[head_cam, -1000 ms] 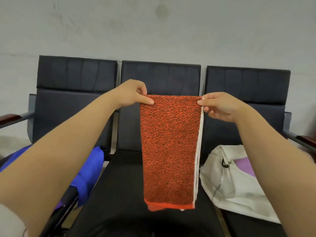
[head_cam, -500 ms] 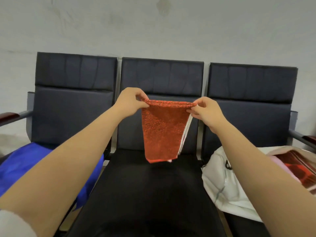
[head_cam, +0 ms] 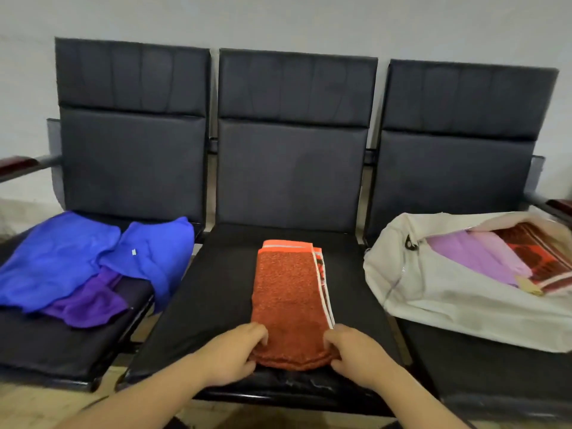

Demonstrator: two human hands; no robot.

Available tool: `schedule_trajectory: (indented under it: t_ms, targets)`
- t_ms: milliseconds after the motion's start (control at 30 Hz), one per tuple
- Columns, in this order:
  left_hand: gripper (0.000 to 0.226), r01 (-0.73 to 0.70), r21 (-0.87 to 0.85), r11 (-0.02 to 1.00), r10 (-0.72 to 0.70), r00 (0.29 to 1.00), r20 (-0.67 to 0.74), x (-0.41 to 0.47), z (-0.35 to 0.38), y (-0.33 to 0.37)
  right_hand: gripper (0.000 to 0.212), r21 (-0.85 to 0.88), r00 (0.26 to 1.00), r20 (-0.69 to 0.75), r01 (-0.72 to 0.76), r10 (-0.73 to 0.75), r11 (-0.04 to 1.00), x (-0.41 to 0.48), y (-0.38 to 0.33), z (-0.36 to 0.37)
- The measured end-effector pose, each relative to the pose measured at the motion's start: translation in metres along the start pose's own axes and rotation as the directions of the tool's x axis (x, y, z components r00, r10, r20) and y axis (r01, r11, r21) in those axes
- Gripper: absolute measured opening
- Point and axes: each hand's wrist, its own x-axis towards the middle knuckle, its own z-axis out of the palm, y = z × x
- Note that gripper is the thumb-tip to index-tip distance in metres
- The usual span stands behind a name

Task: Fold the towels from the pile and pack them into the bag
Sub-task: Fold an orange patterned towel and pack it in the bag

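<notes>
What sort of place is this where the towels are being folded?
Probably a waiting area or lobby: three joined black padded seats in a row, reddish-brown armrests at the ends, and a bare pale wall behind.

1. No text, brand, number or sign can be read anywhere.
2. A small pale label (head_cam: 133, 251) sits on the blue towel (head_cam: 62, 261), left of the orange towel (head_cam: 289, 301); its print is too small to make out.
3. A beige tag (head_cam: 527, 285) lies inside the white bag (head_cam: 433, 305), right of the orange towel; any lettering on it cannot be told.
</notes>
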Motion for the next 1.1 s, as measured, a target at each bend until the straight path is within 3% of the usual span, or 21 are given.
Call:
schedule_trajectory:
  t_ms: [133,233,333,467,633,700,733,833,900,933,1000,1067,1100]
  targets:
    - [0.048,-0.072,-0.026,0.997,0.069,0.993,-0.099,-0.017,0.014,-0.003,0.019,0.003,0.997,-0.046,0.067,-0.067,0.998,-0.012,0.008,0.003]
    - [0.039,-0.064,-0.125,0.99,0.04,0.982,-0.185,-0.023,0.016,0.002,0.016,0.233,0.999,-0.013,0.034,-0.031,0.972,-0.018,0.008,0.0]
    - [0.009,-0.016,-0.308,0.951,-0.066,0.965,-0.252,-0.026,0.005,0.008,0.015,0.437,0.995,-0.096,0.027,0.017,0.899,-0.018,0.008,-0.004]
    - [0.021,0.095,-0.548,0.831,-0.287,0.917,-0.276,-0.013,-0.001,0.0,0.021,0.615,0.978,-0.156,-0.013,0.138,0.788,-0.005,0.007,-0.003]
    - [0.022,0.202,-0.806,0.556,-0.538,0.827,-0.165,0.011,0.005,-0.008,0.011,0.674,0.962,-0.125,-0.097,0.242,0.733,0.021,0.009,0.006]
    - [0.029,0.262,-0.789,0.556,-0.581,0.801,-0.143,0.019,0.008,-0.011,0.007,0.633,0.953,-0.131,-0.133,0.275,0.762,0.03,0.011,0.01]
    - [0.03,0.328,-0.724,0.607,-0.59,0.796,-0.134,0.023,0.011,-0.016,0.007,0.613,0.949,-0.131,-0.15,0.287,0.776,0.034,0.011,0.012]
    - [0.022,0.482,-0.398,0.78,-0.568,0.812,-0.13,0.03,0.02,-0.023,0.016,0.52,0.949,-0.105,-0.203,0.298,0.83,0.041,0.006,0.015]
    - [0.017,0.467,-0.341,0.816,-0.546,0.816,-0.189,0.03,0.02,-0.02,0.023,0.449,0.945,-0.109,-0.229,0.307,0.864,0.045,0.0,0.015]
    - [0.022,0.403,-0.313,0.86,-0.487,0.831,-0.27,0.03,0.02,-0.022,0.026,0.385,0.946,-0.151,-0.211,0.287,0.899,0.047,-0.003,0.015]
    - [0.025,0.135,-0.166,0.977,-0.188,0.911,-0.367,0.032,0.016,-0.029,0.027,0.274,0.96,-0.236,-0.084,0.152,0.958,0.05,-0.003,0.011]
    - [0.009,-0.09,-0.136,0.987,0.049,0.959,-0.28,0.029,0.01,-0.033,0.023,0.316,0.981,-0.191,0.08,-0.019,0.945,0.051,0.005,0.007]
    - [0.02,-0.13,-0.175,0.976,0.092,0.973,-0.212,0.026,0.007,-0.034,0.02,0.377,0.992,-0.108,0.095,-0.058,0.921,0.048,0.008,0.004]
